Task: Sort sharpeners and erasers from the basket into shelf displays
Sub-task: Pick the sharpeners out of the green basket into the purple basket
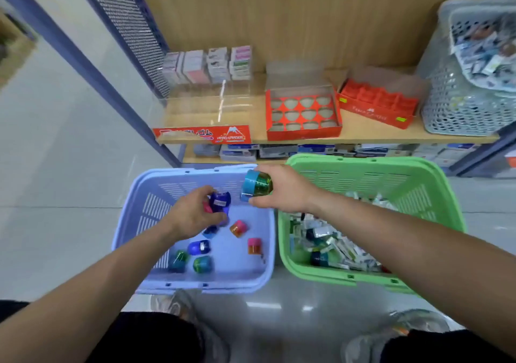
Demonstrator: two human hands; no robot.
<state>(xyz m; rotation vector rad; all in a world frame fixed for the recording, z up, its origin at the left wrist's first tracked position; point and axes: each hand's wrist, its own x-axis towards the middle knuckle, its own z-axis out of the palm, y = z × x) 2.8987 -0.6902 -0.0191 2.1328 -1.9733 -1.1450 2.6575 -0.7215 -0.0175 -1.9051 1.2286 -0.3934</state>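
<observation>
Head view, looking down at two baskets on the floor (55, 195) in front of a wooden shelf (363, 137).

The left hand (192, 214) reaches into the lavender basket (122, 223) near its far wall. Its fingers are curled round a dark blue sharpener (220, 201), and a pink sharpener (207, 208) is tucked against the same fingers.

The right hand (283, 191) is over the far right corner of the lavender basket. Thumb and fingers grip a teal-capped green sharpener (257, 186), held clear of the basket floor.

Loose sharpeners lie on the basket floor:
- a pink-and-orange one (238, 228) near the centre
- a second pink one (254, 246) toward the right wall
- a blue one (198, 247), a green one (203, 264) and a teal one (178, 260) toward the near left corner

The green basket (363, 162) stands just beside the lavender one, on its right. It holds a heap of small wrapped packets (335, 248); what they are cannot be told.

On the shelf, from left end to right end:
- a clear eraser display (203, 135) with a red front strip, and stacked eraser packs (209, 65) at its rear
- a red tray with round wells (303, 114) at the front edge
- a red divided box (377, 105)
- nested grey baskets (460, 111) at the right end
</observation>
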